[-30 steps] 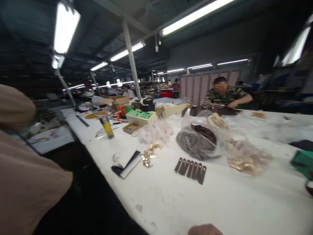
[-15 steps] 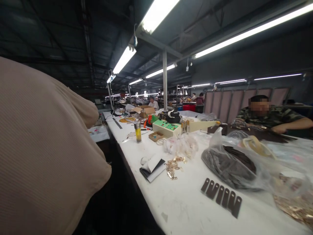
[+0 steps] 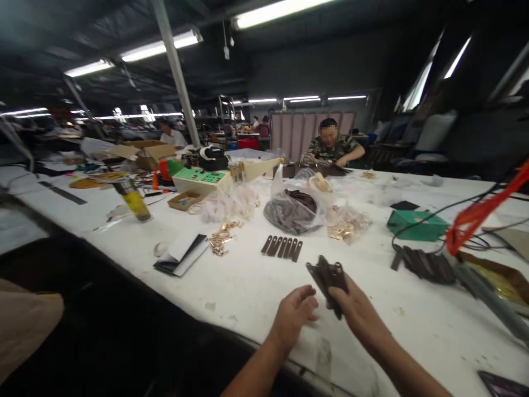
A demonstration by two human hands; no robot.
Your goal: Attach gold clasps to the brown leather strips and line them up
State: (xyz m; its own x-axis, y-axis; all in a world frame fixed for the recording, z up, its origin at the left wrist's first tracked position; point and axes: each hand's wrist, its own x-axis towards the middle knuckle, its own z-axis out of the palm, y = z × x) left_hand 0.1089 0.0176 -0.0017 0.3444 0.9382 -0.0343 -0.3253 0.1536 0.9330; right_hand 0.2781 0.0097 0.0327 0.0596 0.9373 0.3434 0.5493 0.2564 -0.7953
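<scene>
My right hand [image 3: 349, 300] grips a bundle of dark brown leather tabs [image 3: 326, 275] above the white table. Beside it, my left hand [image 3: 292, 315] has its fingers loosely curved and apart, with nothing visible in them; it is near the bundle but a small gap shows. Farther up the table lies a row of several dark brown leather tabs [image 3: 282, 248], side by side, each with a hole near its rounded end. Behind that row rests a clear plastic bag [image 3: 291, 212] full of dark brown pieces.
Loose gold metal fittings [image 3: 222, 238] lie beside a notebook [image 3: 182, 256]. At the right stand a green box [image 3: 417, 225] with cables, a pile of dark strips [image 3: 430, 264] and a grey pole with red cord. A person in camouflage [image 3: 334, 146] works across the table.
My view has swung right and down. Both my hands are now visible, the right one holding brown leather tabs. The beige-clothed shape has shrunk to the lower left edge.
</scene>
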